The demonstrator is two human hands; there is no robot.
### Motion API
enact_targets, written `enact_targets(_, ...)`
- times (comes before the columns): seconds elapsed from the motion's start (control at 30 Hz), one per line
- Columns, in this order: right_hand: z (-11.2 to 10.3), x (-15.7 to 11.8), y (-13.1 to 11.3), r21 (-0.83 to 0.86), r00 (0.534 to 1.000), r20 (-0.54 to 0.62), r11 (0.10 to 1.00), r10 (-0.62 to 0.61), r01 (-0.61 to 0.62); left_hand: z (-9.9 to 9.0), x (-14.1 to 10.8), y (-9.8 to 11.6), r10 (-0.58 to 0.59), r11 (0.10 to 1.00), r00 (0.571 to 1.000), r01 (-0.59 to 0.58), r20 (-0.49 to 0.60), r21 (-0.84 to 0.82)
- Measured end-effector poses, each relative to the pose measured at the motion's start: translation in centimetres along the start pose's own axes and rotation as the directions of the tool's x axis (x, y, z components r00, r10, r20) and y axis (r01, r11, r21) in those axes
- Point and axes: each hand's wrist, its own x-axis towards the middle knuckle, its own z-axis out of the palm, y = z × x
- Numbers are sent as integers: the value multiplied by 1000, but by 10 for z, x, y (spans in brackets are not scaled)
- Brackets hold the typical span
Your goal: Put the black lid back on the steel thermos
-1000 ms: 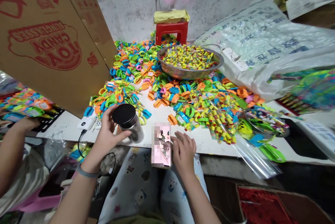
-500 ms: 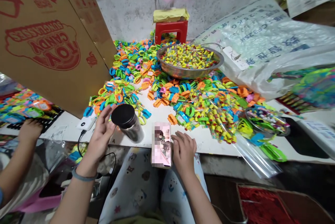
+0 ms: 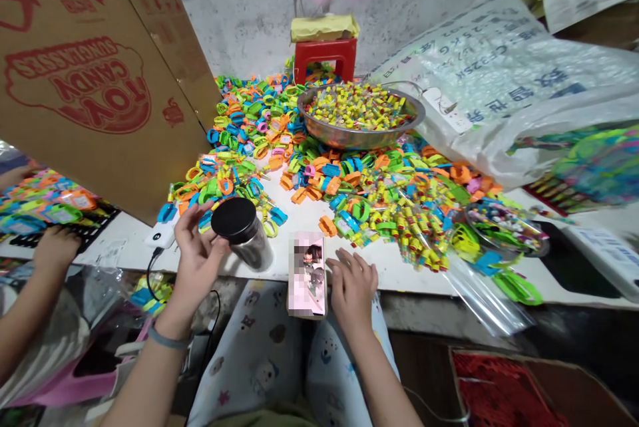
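A clear container with a black lid (image 3: 243,231) stands near the table's front edge. My left hand (image 3: 200,254) is at its left side, fingers apart and curved, thumb close to the lid; whether it touches cannot be made out. A phone with a lit, partly blurred screen (image 3: 307,275) lies at the table edge, its lower end past the edge. Just right of the phone, my right hand (image 3: 353,284) rests with its fingers spread, holding nothing. Beyond both hands are piled colourful plastic toy pieces (image 3: 264,124) and small yellow wrapped pieces (image 3: 424,231).
A large cardboard box (image 3: 100,81) stands at left. Behind are a metal bowl (image 3: 349,138) of yellow pieces and a red stool (image 3: 324,51). A white plastic sack (image 3: 499,74) is at right. Another person's hand (image 3: 57,247) is at far left.
My left hand has moved slightly right, its thumb closer to the black lid. The picture on the phone has changed a little. A second hand part shows at the far left edge.
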Motion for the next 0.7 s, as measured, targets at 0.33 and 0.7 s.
enact_targets(0.33,10,-5,-10,40,974,124,982,-189,186,14,-1,-2,-8,998,1000,9,-16,62)
enact_targets(0.7,0,0,-2,32,999,12,999,-44,43,-8,-5,-13,-113,994,994,113,4,3)
